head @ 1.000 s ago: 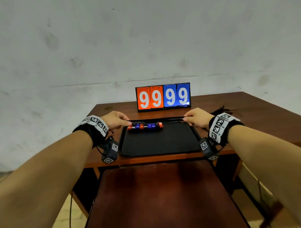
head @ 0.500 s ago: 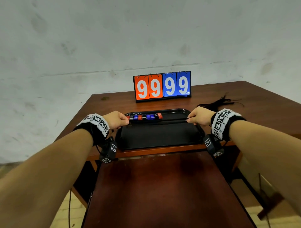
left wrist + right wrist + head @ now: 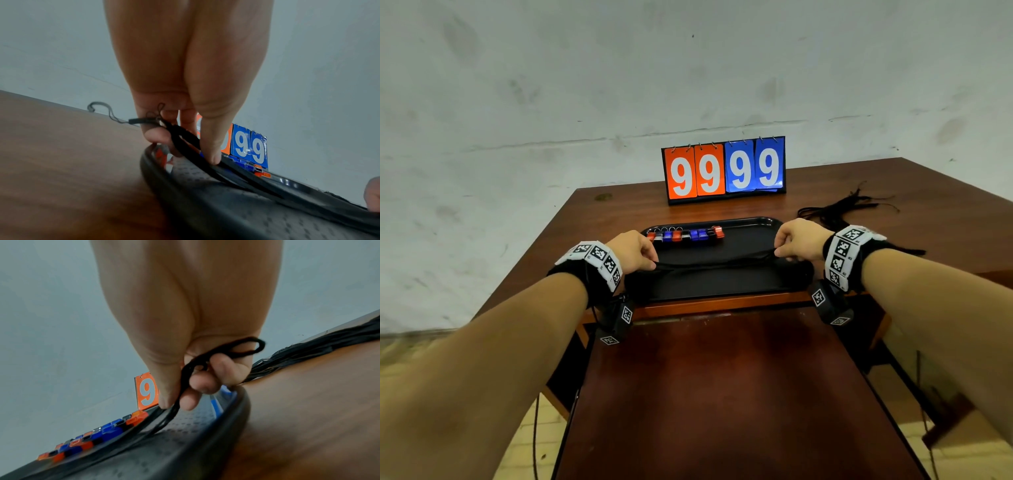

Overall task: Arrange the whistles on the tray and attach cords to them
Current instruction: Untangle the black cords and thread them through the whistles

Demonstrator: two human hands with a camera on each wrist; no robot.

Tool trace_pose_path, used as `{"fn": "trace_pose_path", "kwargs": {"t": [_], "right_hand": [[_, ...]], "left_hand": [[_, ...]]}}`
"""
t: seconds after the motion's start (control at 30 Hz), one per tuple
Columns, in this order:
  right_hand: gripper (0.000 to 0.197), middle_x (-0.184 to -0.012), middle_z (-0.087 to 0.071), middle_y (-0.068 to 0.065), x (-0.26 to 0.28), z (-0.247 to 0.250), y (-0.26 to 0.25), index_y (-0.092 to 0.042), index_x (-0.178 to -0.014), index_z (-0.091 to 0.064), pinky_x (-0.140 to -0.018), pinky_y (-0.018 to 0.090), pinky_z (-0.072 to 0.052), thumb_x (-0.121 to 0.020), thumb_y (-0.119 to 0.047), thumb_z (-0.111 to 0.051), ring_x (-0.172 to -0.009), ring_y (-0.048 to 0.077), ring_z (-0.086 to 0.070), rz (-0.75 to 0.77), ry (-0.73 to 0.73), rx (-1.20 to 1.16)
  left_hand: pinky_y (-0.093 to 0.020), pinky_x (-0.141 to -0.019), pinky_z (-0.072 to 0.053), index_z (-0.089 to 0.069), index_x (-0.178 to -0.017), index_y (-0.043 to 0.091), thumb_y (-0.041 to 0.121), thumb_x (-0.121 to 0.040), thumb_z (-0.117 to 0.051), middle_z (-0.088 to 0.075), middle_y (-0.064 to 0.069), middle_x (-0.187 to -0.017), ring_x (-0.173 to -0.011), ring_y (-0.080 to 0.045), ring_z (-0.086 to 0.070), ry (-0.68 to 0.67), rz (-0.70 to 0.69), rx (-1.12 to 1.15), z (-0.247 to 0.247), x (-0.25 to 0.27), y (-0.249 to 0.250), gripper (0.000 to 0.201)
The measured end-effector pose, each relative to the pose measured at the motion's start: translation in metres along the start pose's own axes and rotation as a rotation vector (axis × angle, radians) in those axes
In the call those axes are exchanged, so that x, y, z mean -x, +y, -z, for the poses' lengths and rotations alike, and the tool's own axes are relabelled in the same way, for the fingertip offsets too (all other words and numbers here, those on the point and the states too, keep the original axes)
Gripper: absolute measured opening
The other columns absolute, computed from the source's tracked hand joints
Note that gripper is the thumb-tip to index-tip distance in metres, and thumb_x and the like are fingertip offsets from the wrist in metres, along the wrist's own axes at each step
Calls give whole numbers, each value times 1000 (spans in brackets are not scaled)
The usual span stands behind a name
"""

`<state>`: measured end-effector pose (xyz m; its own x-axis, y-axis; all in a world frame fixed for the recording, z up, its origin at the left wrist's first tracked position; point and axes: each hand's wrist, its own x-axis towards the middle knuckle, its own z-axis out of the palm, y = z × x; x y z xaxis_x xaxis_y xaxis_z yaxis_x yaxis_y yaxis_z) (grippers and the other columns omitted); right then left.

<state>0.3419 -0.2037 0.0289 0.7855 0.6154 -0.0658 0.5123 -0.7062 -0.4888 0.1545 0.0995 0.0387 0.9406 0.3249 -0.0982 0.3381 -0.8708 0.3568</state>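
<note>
The brown wooden counter (image 3: pixel 619 219) carried a black tray (image 3: pixel 756 281) near its front edge, a flip scoreboard (image 3: pixel 724 171) behind, and loose black cords (image 3: pixel 839 210) to the right.

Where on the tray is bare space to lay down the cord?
The tray is bare between the whistles along its far edge and the cord stretched near its front. The far left is crowded. The spare cords cover the table beyond the right hand.

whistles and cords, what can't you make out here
- Whistles: exact count, too small in head view; left hand and right hand cover part of the row in the wrist views.
- Held cord: whether it joins a whistle; black against black tray.
- Spare cords: number, tangled.
</note>
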Motion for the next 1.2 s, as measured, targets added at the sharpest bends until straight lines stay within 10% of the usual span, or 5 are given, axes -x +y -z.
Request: {"fn": "trace_pose_path", "kwargs": {"t": [0.43, 0.77, 1.03, 1.2], "right_hand": [[37, -103, -69, 1, 4, 14, 1, -18, -98, -75, -86, 28, -43, -100, -41, -46, -100, 17, -61, 30, 58, 7], [30, -111, -67, -2, -4, -3, -28, -16, -117, -69, -90, 24, -47, -87, -24, -70, -104, 16, -62, 154, -156, 260], [23, -111, -69, -2, -17, 1, -22, -18, -108, -73, -92, 29, -52, -88, -9, -66, -102, 17, -64, 66, -134, 392], [21, -103, -71, 0, -17, 1, -14, -19, -99, -73, -86, 29, -53, -79, -14, -77, -97, 19, -64, 29, -101, 409]], "left_hand": [[-27, -83, -48, -75, -97, 17, 26, -90, -66, -69, 3, -99, -93, -14, -63, 79, 27, 6, 4, -1, 5, 15], [-30, -92, -51, -73, -102, 21, 25, -84, -73, -69, 6, -100, -95, -12, -63, -88, -34, -77, -7, -19, 25, 19], [-30, -88, -46, -75, -94, 20, 23, -90, -66, -69, 7, -93, -91, -10, -62, 0, -1, 56, 15, -16, 10, 10], [-23, -58, -48, -73, -93, 17, 23, -90, -66, -72, -2, -86, -76, -14, -64, -15, 132, 141, 34, -1, -19, 10]]}}
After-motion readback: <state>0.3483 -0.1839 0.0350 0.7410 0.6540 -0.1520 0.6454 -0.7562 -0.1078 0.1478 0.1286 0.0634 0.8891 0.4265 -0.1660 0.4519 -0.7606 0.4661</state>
